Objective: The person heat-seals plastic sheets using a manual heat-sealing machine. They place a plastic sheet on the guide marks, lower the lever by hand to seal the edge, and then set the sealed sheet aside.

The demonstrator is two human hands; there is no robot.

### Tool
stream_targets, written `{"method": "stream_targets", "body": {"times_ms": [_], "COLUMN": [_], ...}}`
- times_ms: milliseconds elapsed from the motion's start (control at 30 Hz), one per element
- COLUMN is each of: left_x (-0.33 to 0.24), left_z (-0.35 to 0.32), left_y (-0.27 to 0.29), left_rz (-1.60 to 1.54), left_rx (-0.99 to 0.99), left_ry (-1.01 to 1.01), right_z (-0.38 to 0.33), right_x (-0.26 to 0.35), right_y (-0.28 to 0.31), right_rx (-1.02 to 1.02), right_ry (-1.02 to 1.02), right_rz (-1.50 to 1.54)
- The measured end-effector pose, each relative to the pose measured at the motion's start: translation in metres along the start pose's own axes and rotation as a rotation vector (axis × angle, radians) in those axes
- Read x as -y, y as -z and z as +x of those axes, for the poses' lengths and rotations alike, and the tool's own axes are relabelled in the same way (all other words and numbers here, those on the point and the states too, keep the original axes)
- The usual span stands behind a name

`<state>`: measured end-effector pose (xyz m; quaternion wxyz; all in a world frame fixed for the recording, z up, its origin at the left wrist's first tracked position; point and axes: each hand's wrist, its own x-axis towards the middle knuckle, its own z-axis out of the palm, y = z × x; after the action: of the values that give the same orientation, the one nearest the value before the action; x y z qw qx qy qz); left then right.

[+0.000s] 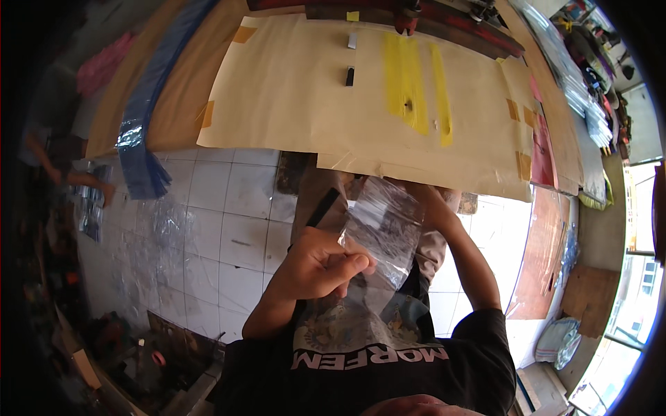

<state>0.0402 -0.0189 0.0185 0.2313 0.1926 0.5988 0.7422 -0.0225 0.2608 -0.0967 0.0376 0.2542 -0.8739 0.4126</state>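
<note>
A clear plastic sheet or bag (385, 232) hangs crumpled and shiny in front of my body, just below the table's near edge. My left hand (326, 263) is closed, with its thumb pressed on the lower left edge of the plastic. My right hand (423, 197) is at the far end of the plastic, close under the paper's near edge. Its fingers are hidden there, so whether they grip the plastic does not show.
Brown paper (277, 90), taped down, covers the table and bears yellow tape strips (402, 83) and a small black piece (349, 76). A dark red metal bar (444, 31) crosses the far side. Blue plastic strips (139, 139) hang at left. Another person's leg (90, 182) shows far left.
</note>
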Motion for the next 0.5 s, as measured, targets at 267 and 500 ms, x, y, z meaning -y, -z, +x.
{"method": "stream_targets", "body": {"times_ms": [267, 500], "left_x": [0.018, 0.014], "left_z": [0.005, 0.011], "left_y": [0.004, -0.007], "left_rz": [0.018, 0.034], "left_rx": [-0.039, 0.006], "left_ry": [0.100, 0.055], "right_z": [-0.016, -0.002], "right_x": [0.100, 0.121], "right_y": [0.074, 0.044], "right_rx": [0.448, 0.360], "right_ry": [-0.102, 0.153], "right_rz": [0.066, 0.270]}}
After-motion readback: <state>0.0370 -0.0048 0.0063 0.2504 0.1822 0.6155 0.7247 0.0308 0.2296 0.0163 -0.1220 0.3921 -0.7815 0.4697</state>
